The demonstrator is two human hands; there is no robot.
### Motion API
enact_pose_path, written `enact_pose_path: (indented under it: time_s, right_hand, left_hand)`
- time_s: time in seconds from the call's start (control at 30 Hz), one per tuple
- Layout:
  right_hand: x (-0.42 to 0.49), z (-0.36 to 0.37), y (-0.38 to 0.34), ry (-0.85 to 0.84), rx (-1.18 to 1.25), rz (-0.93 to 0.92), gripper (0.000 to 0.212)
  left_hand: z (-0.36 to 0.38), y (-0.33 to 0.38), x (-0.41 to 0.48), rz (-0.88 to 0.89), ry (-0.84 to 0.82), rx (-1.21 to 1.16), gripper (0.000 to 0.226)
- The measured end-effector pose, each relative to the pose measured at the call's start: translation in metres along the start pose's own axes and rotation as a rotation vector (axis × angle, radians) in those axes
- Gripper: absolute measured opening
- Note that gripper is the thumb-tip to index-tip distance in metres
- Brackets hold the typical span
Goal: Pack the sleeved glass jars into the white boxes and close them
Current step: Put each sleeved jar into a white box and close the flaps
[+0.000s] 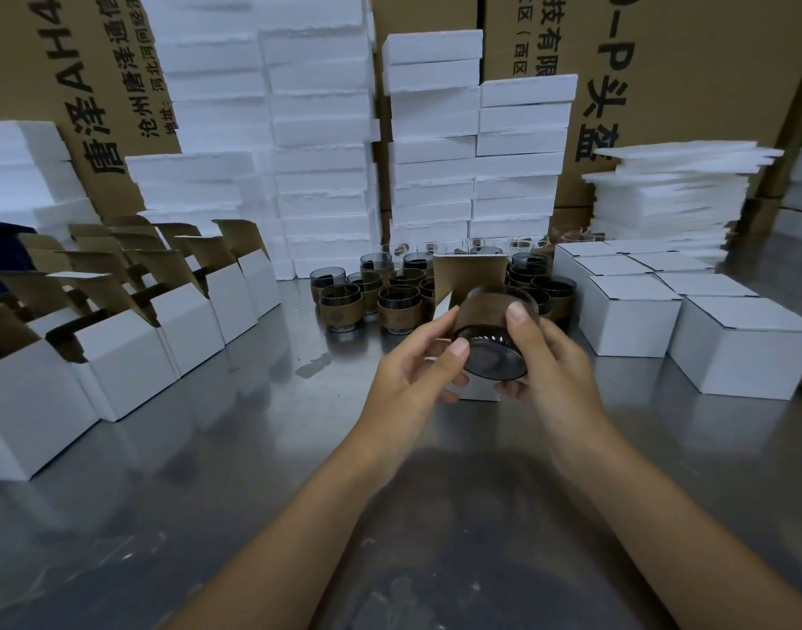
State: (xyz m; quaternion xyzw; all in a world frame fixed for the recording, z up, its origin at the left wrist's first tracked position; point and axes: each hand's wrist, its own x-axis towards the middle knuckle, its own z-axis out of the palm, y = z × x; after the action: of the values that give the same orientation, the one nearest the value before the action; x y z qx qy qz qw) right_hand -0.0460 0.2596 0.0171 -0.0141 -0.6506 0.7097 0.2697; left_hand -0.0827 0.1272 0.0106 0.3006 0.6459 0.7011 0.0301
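Currently, through the head camera, I see both hands raised over a steel table (253,447). My right hand (549,356) grasps a sleeved jar (494,325), thumb on the brown sleeve and fingers curled beneath. The jar is tipped so its dark base faces me. My left hand (417,375) curls around a white box (481,394) just behind and under the jar, thumb at the jar's base rim. The box's brown-lined flap stands up beyond the fingers. The jar's mouth points toward the box opening, though how far it has entered is hidden.

Beyond the hands stands a cluster of more jars (397,302). Open boxes (131,347) wait in rows to the left of the left hand; closed boxes (631,320) sit to the right of the right hand.

I judge this to be the insertion step. Next I would need to push the jar fully in while steadying the box, then fold the flap down and tuck it.
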Motion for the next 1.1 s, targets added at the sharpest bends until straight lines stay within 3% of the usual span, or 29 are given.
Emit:
enact_pose_path:
  time_s: [0.13,0.27,0.43,0.57,0.67,0.83,1.1]
  right_hand:
    - [-0.001,0.000,-0.001,0.006,0.024,0.010,0.059]
    - [-0.002,0.003,-0.001,0.045,0.052,-0.043,0.058]
    - [-0.001,0.001,0.000,0.074,0.044,-0.148,0.056]
    - [-0.003,-0.001,0.000,0.039,-0.055,-0.283,0.046]
    - [-0.005,-0.003,0.002,0.003,-0.227,-0.395,0.051]
    - [-0.008,-0.002,0.003,-0.054,-0.377,-0.499,0.056]
    - [-0.007,-0.004,0.002,-0.021,-0.341,-0.486,0.047]
  left_hand:
    - [0.002,-0.001,0.001,0.004,0.012,0.034,0.052]
    - [0.001,-0.007,0.004,-0.003,0.115,0.096,0.032]
    - [0.001,-0.016,0.003,0.069,0.170,0.459,0.028]
    - [-0.002,-0.025,0.003,0.042,0.149,0.630,0.036]
    - [-0.004,-0.025,0.004,0.019,0.149,0.664,0.034]
    - [-0.004,-0.020,0.002,0.132,0.201,0.745,0.019]
    - [-0.001,-0.014,-0.001,0.379,0.165,0.871,0.017]
